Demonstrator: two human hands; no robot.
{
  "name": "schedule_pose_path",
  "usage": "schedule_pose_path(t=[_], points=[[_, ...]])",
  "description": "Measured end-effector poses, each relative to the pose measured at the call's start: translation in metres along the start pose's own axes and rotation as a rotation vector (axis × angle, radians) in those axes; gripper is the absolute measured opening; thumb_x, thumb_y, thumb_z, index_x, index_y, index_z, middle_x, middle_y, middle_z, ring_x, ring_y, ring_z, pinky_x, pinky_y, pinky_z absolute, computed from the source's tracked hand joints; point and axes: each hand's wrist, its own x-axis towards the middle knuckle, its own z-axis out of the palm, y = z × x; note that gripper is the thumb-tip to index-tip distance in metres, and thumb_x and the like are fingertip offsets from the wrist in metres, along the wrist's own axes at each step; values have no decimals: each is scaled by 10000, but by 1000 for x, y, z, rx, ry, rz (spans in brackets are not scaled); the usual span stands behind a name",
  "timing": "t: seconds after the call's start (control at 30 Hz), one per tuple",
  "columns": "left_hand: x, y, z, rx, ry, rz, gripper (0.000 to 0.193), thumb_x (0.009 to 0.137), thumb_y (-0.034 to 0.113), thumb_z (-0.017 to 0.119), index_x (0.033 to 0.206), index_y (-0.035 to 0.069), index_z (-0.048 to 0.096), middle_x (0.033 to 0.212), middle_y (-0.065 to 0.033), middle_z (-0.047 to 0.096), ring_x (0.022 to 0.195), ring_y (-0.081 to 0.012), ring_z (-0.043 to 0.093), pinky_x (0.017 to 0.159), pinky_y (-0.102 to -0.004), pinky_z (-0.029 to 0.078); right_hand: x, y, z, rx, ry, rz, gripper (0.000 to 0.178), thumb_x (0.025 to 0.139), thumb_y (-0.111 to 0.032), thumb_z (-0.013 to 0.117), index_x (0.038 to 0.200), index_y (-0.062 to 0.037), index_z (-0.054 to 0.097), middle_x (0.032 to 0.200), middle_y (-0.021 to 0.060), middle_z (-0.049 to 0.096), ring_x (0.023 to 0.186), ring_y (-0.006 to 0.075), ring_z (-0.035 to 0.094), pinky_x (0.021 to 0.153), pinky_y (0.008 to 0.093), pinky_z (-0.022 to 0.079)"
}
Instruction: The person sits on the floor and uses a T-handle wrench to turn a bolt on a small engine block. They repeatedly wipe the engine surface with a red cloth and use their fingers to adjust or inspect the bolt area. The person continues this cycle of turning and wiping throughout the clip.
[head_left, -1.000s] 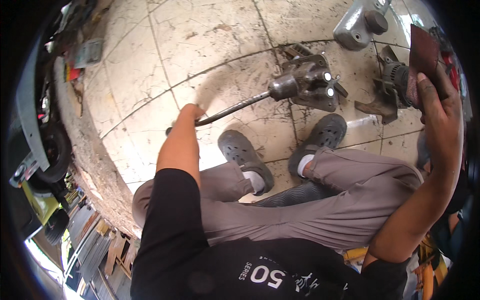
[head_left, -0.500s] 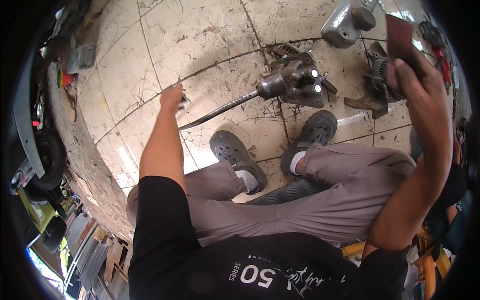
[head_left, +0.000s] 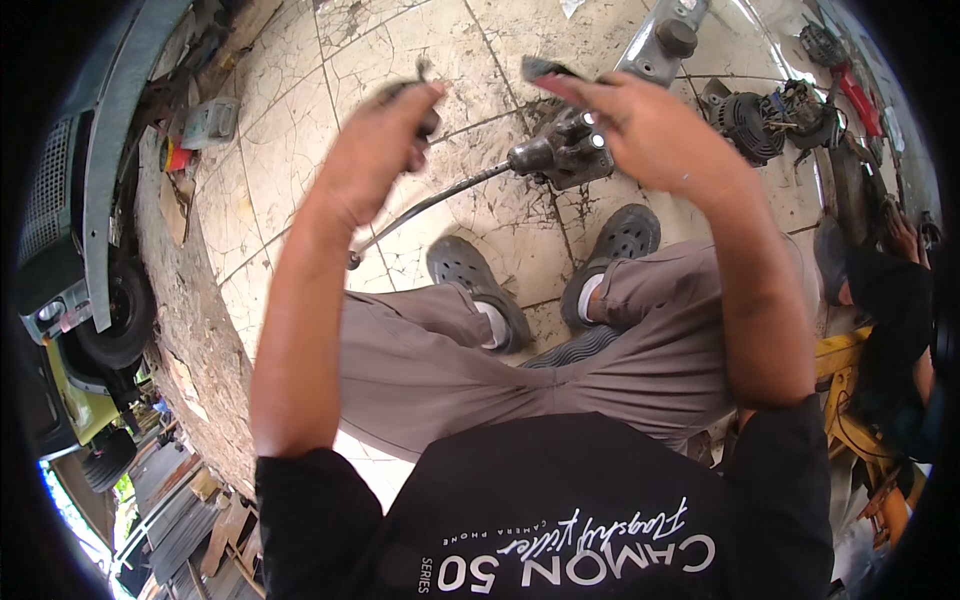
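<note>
My left hand (head_left: 372, 155) is raised over the tiles, its fingers closed round a small dark metal part (head_left: 425, 125) that is partly covered and blurred. Across from it, my right hand (head_left: 650, 125) grips a bent piece of sandpaper (head_left: 560, 82), reddish on one side and dark on the other. A gap separates the two hands. Below and between them lies a greasy gear lever housing (head_left: 540, 155) on the floor, its long curved rod (head_left: 430, 208) reaching toward my left. My right hand hides part of the housing.
A grey metal cover (head_left: 655, 45) and an alternator-like part (head_left: 750, 125) lie to the right, near a red-handled tool (head_left: 858, 98). Another person (head_left: 890, 330) is at the far right beside a yellow frame (head_left: 845, 365). A clear plastic container (head_left: 210, 123) stands left, near a vehicle.
Both hands have come up and closer together in front of me. The sandpaper has moved left from the far right, and my left hand has lifted with the dark part.
</note>
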Motion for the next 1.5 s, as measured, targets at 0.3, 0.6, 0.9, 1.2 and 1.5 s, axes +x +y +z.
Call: schedule_pose_path(t=[0.3,0.6,0.9,1.2,1.5], points=[[11,-26,22,-26,-159,-3,686,899,514,625,1215,-91,549,976,-85,594,660,-75,407,613,-238,410,-1,-28,26,-48,-84,-247,566,826,-115,613,1370,-41,474,1078,134,597,1007,348,591,833,432,500],[36,-32,19,-63,-154,39,473,857,280,654,1191,-51,600,982,-64,632,729,-90,472,671,-255,440,4,-26,17,-6,-66,-268,663,777,-11,610,1416,-39,434,1203,173,575,1082,360,562,915,422,471],[43,-28,12,-232,-248,4,466,851,222,660,1209,-64,575,945,-71,618,675,-93,439,637,-240,407,13,-21,-2,97,12,-166,603,785,41,585,1363,-125,533,1342,201,515,1188,368,532,986,394,451],[43,-15,14,-668,-273,-90,698,889,422,690,1306,-86,455,969,-60,573,639,-62,369,614,-239,373,16,-11,-3,561,207,164,234,944,-86,568,1151,-13,652,1136,118,652,1012,192,615,894,319,478],[42,-19,24,-530,-244,134,506,840,204,766,1229,-32,547,973,-48,611,718,-85,447,640,-251,393,18,-9,1,1007,141,348,259,973,-148,567,1188,-21,634,1026,30,673,876,105,606,743,265,494]])
